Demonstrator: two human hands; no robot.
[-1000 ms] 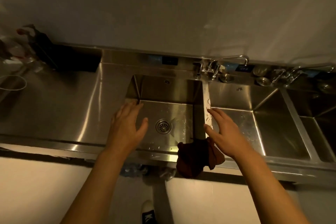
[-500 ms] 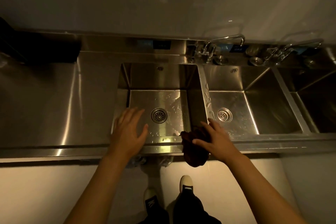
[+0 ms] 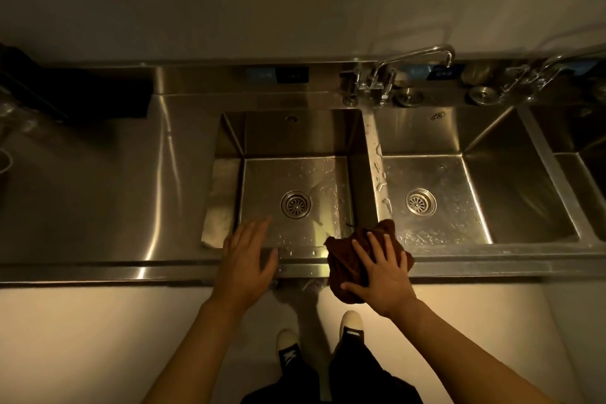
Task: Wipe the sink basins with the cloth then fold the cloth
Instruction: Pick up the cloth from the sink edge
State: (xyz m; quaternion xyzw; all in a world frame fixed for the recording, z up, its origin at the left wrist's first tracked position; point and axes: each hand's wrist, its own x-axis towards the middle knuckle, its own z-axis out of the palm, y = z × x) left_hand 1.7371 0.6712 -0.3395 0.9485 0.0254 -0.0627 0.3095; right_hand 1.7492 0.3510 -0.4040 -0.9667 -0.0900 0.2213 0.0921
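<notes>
A dark brown cloth lies bunched over the front rim of the steel sink, at the divider between the left basin and the middle basin. My right hand lies flat on top of the cloth, fingers spread and straight. My left hand hovers open over the front rim of the left basin, holding nothing. Both basins are wet, with water drops on their floors and on the divider.
A faucet stands behind the divider, a second faucet further right. Two loose drain plugs sit on the back ledge. A third basin is at the far right. A dark box sits on the left counter.
The view has tilted down. My right hand moved from the divider back onto the cloth and now lies flat on it. My left hand stayed over the left basin's front rim.
</notes>
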